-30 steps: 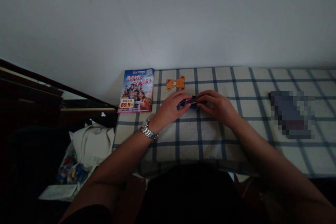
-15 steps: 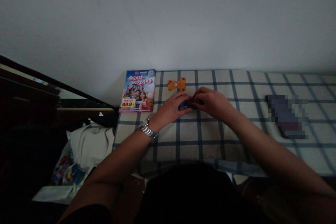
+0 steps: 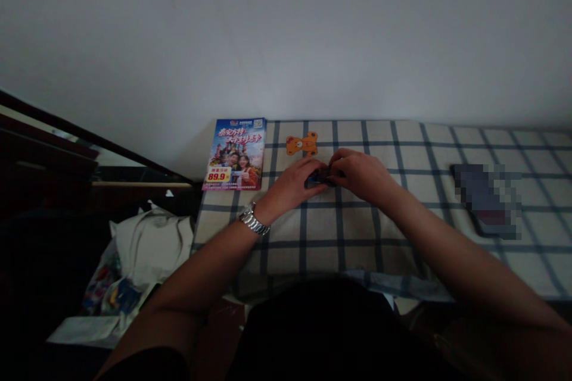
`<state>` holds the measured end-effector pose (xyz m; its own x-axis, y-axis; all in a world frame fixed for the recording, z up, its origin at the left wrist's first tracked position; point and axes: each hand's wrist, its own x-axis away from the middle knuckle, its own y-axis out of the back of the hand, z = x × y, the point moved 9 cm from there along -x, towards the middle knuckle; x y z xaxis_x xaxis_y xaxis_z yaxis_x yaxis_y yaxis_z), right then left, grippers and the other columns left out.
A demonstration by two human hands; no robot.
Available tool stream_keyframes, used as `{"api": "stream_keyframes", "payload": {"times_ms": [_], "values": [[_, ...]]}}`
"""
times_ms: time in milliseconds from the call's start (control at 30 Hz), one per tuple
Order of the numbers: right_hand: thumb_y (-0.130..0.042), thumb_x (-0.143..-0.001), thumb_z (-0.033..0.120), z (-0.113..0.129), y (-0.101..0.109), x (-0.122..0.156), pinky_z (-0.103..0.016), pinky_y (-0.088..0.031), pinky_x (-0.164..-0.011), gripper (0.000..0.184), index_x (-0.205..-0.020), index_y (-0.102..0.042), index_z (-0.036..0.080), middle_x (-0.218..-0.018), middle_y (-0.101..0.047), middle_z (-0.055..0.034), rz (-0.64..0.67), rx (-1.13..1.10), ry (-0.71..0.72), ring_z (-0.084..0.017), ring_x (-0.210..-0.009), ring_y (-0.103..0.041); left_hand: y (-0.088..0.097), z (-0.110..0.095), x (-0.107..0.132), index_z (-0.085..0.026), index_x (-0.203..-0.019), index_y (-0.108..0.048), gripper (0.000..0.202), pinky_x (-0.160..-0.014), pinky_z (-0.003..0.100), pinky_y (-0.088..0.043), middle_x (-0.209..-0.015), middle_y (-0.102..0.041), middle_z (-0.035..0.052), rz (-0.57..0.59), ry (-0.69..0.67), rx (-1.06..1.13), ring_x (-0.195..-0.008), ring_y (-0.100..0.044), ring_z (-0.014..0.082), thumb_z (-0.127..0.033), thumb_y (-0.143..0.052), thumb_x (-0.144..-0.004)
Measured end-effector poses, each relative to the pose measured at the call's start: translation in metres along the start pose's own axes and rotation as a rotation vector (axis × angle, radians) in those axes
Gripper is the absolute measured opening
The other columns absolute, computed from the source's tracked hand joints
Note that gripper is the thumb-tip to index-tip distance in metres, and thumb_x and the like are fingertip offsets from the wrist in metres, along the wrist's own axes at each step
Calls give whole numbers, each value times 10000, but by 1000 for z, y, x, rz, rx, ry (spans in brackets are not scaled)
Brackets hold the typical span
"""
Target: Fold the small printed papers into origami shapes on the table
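I see left hand (image 3: 298,182) and right hand (image 3: 360,174) pinching small dark object (image 3: 318,178): 3 o'clock from left, roughly 9-to-3 lengthwise

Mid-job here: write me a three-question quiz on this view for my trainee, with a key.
1. True or false: the left hand and the right hand both touch the small dark item.
2. Pick one. The wrist wearing the metal watch is: A) the right, B) the left, C) neither.
3. Fill in: as the camera sees it, the orange bear lies to the ____ of the flyer.

Key: 1 true; 2 B; 3 right.
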<state>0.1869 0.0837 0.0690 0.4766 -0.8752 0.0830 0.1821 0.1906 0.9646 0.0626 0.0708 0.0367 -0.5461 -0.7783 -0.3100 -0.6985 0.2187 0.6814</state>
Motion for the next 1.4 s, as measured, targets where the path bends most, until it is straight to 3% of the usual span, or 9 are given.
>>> {"api": "stream_keyframes", "payload": {"times_ms": [367,633,1400], "values": [[-679,-998,263,1,-1,0,-317,-456,-685,169,-929,-831,233,-1201,-759,-56,-2,12,10,-218,-942,-724,1,-1,0,-213,-1235,-671,290,-1043,403,-569,-1225,-703,66,-12,15,16,-1148,-691,227,-294,-771,-976],[-750,-954,287,-1,-2,-7,-319,-463,-698,109,-1001,-846,268,-1178,-772,-58,90,65,22,-251,-987,-728,0,0,-1,-216,-1235,-684,309,-1005,406,-581,-1201,-700,64,-7,20,7,-1110,-694,237,-321,-784,-962],[-722,-973,249,-5,-11,-8,-313,-478,-735,112,-931,-824,225,-1170,-757,-57,50,16,37,-222,-963,-727,2,3,-1,-203,-1251,-688,335,-1042,388,-562,-1236,-707,67,-18,35,29,-1143,-692,226,-322,-799,-959]]}}
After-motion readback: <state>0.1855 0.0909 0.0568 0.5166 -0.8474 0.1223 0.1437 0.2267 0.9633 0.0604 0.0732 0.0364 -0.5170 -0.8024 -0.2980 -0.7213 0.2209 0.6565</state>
